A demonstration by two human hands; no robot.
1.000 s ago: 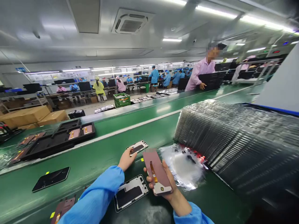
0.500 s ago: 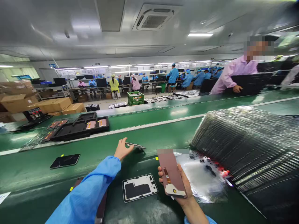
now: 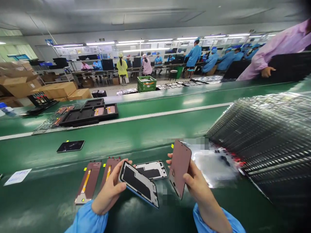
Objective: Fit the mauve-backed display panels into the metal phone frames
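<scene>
My left hand (image 3: 112, 187) grips a phone frame (image 3: 139, 183) by its left end; its inner face shows black and pale grey areas and it tilts above the bench. In my right hand (image 3: 195, 179) is a phone screen panel (image 3: 180, 168), brown back partly toward me, held nearly upright by its edges with a yellow tab at its top left. Behind the held frame, a second phone frame (image 3: 155, 170) lies on the green bench. Left of my left hand lie two screen panels, one in full view (image 3: 88, 181) and another (image 3: 108, 168) partly hidden by the hand.
A dark phone (image 3: 71, 146) and a paper slip (image 3: 17, 177) lie at left. Black trays (image 3: 89, 115) with panels stand farther back. Clear plastic sheeting (image 3: 206, 165) and a tall stack of plastic trays (image 3: 257, 139) occupy the right. Across the belt, a co-worker's hand (image 3: 268, 72) holds dark trays.
My left hand has come back toward me with the phone frame, now tilted to show its inner face. My right hand has turned the screen panel more edge-on. The view has dipped.
</scene>
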